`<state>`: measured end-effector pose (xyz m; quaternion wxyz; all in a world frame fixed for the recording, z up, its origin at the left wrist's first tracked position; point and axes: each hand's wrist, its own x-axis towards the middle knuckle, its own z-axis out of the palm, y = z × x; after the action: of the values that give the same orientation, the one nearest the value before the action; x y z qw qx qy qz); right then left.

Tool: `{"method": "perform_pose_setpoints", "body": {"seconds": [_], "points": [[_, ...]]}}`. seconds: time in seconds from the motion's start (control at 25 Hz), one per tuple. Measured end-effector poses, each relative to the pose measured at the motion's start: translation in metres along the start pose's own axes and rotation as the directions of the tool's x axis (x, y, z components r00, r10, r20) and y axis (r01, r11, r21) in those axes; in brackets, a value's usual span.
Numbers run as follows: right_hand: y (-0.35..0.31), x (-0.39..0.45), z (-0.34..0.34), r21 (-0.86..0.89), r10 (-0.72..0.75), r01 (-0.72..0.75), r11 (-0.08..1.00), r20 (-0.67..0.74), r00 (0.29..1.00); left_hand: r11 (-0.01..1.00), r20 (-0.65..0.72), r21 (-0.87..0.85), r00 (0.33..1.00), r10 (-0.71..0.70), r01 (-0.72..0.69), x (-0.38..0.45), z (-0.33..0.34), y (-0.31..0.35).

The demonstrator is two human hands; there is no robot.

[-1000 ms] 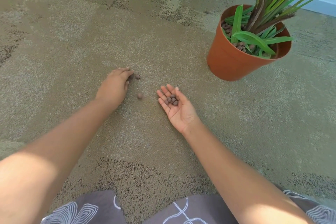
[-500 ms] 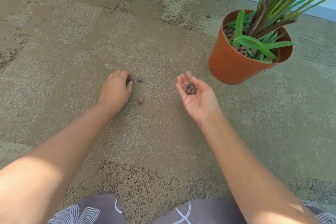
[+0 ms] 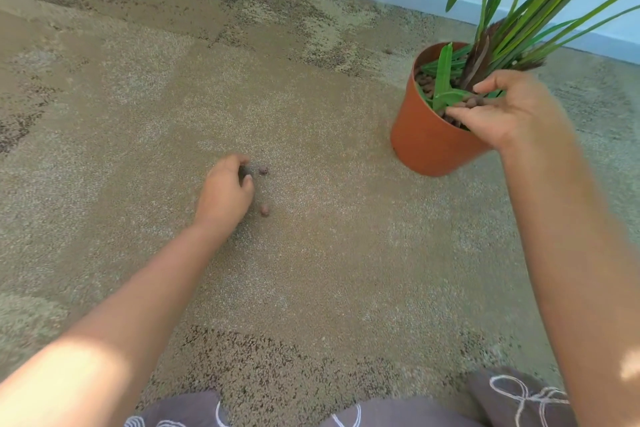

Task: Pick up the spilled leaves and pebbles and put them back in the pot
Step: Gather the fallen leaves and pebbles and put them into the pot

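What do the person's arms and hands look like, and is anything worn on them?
Both forearms are bare, with no sleeves in view. The left hand and the right hand carry no gloves, and no rings, watch or bracelet can be seen. The right hand is a little blurred. Grey cloth with white line patterns shows at the bottom edge.

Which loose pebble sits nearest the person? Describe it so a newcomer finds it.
Start at the orange pot on the carpet, then go to the left hand resting on the floor. Two pebbles lie bare beside it. The near pebble lies by the hand's heel, alone; the far pebble lies by the fingertips.
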<state>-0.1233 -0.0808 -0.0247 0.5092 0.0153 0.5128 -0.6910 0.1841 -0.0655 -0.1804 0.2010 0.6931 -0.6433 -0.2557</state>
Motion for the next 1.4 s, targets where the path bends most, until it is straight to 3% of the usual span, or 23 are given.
{"method": "perform_pose_setpoints", "body": {"seconds": [0.16, 0.24, 0.4, 0.44, 0.52, 0.6, 0.72, 0.88, 1.08, 1.28, 1.4], "points": [[-0.006, 0.007, -0.01, -0.034, -0.013, 0.012, 0.999, -0.022, 1.0, 1.0, -0.01, -0.027, 1.0, -0.011, 0.011, 0.001, 0.0, -0.001], [0.0, 0.002, -0.01, 0.042, -0.039, 0.037, 0.998, 0.043, 0.998, 0.998, -0.018, -0.049, 0.999, -0.028, 0.027, 0.002, 0.0, -0.001], [0.045, -0.027, 0.003, 0.002, -0.238, 0.24, 0.971, 0.124, 0.963, 0.999, -0.065, 0.031, 0.997, -0.031, 0.033, 0.001, -0.005, 0.003], [0.065, -0.03, 0.003, -0.043, -0.203, 0.213, 0.976, 0.169, 0.964, 0.998, -0.067, 0.062, 0.998, -0.02, 0.024, 0.001, -0.006, 0.004], [0.108, -0.029, -0.005, -0.121, 0.022, 0.01, 0.993, 0.262, 0.965, 0.993, -0.044, 0.117, 0.999, 0.026, -0.02, 0.001, -0.006, 0.005], [0.147, -0.026, -0.02, -0.21, 0.265, -0.208, 0.955, 0.297, 0.917, 0.986, 0.006, 0.151, 0.997, 0.073, -0.073, 0.0, -0.002, 0.005], [0.183, -0.021, -0.043, -0.243, 0.425, -0.359, 0.901, 0.328, 0.844, 0.976, 0.045, 0.192, 0.994, 0.099, -0.106, -0.002, 0.003, 0.006], [0.194, -0.014, -0.062, -0.192, 0.442, -0.398, 0.897, 0.38, 0.813, 0.986, 0.006, 0.145, 0.997, 0.08, -0.08, 0.004, 0.004, 0.001], [0.193, -0.01, -0.068, -0.209, 0.456, -0.406, 0.89, 0.407, 0.791, 0.996, 0.021, 0.001, 0.995, -0.094, 0.094, 0.011, -0.013, 0.008], [0.197, -0.013, -0.067, -0.292, 0.449, -0.351, 0.89, 0.425, 0.786, 0.997, 0.241, -0.052, 0.969, 0.061, -0.05, -0.016, 0.003, 0.053], [0.197, -0.015, -0.067, -0.25, 0.442, -0.367, 0.896, 0.422, 0.791, 0.989, 0.219, -0.078, 0.966, 0.141, -0.127, -0.027, 0.022, 0.067]]}}
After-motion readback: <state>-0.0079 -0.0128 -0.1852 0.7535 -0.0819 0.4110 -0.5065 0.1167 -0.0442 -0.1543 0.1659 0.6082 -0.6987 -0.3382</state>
